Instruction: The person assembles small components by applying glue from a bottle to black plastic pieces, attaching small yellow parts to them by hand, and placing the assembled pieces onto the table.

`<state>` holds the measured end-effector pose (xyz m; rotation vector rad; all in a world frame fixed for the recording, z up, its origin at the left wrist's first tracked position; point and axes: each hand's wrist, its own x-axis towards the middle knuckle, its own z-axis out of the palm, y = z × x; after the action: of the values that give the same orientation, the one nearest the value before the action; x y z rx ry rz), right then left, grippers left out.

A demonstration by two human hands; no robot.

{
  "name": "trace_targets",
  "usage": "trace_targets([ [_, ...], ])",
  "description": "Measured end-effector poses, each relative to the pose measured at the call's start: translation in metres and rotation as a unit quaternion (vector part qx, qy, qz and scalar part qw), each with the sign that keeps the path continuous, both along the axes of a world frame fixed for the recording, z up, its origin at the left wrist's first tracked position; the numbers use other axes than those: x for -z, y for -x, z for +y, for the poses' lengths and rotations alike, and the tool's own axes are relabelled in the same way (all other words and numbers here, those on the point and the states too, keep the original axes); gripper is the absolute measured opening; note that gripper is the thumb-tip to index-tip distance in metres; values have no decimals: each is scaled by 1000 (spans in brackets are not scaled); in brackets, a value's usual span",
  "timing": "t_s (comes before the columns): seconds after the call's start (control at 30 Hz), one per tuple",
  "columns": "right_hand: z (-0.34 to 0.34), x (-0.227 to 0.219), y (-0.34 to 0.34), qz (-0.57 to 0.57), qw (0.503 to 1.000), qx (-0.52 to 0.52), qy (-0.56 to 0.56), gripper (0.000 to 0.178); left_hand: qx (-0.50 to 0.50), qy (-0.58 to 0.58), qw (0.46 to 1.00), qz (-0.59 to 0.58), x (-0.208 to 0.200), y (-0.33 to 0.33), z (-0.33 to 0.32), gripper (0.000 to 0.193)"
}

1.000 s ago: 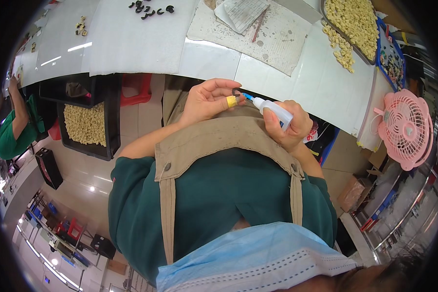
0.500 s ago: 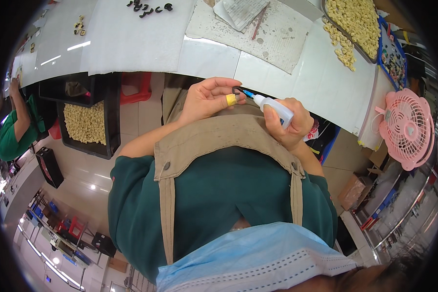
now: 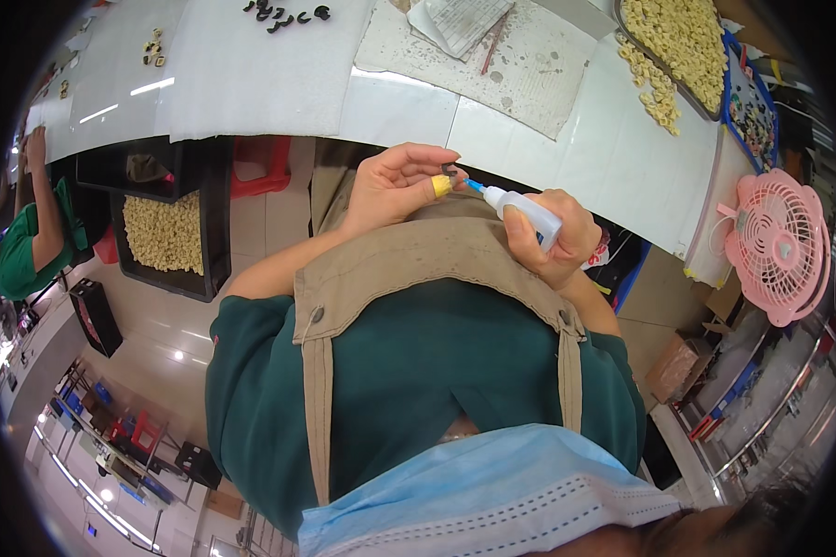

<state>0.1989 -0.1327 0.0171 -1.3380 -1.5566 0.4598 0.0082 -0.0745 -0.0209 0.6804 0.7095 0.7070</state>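
Where fingers end, plastic bottle tapers.

Left fingers pinch — right fingers curl into a grip.

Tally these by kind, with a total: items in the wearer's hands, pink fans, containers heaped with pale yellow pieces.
Squeeze bottle, in the right hand: 1
Small dark piece, in the left hand: 1
Pink fan: 1
Containers of pale yellow pieces, a dark tray and a black bin: 2
Total: 5
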Motion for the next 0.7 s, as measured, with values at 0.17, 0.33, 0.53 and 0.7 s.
trace_targets([
  [0.17, 2, -3, 0, -22, 1000, -10, -5, 16, -3, 0, 1000, -1, 0, 0, 0, 27],
  [0.33, 2, -3, 0, -15, 1000, 3, 8, 17, -3, 2, 1000, 0, -1, 1, 1, 26],
  [0.53, 6, 4, -6, 53, 997, 57, -9, 14, -15, 10, 1000, -14, 2, 2, 3, 25],
  [0.7, 75, 23, -24, 201, 966, 135, 89, 24, -20, -18, 999, -27, 6, 2, 3, 26],
])
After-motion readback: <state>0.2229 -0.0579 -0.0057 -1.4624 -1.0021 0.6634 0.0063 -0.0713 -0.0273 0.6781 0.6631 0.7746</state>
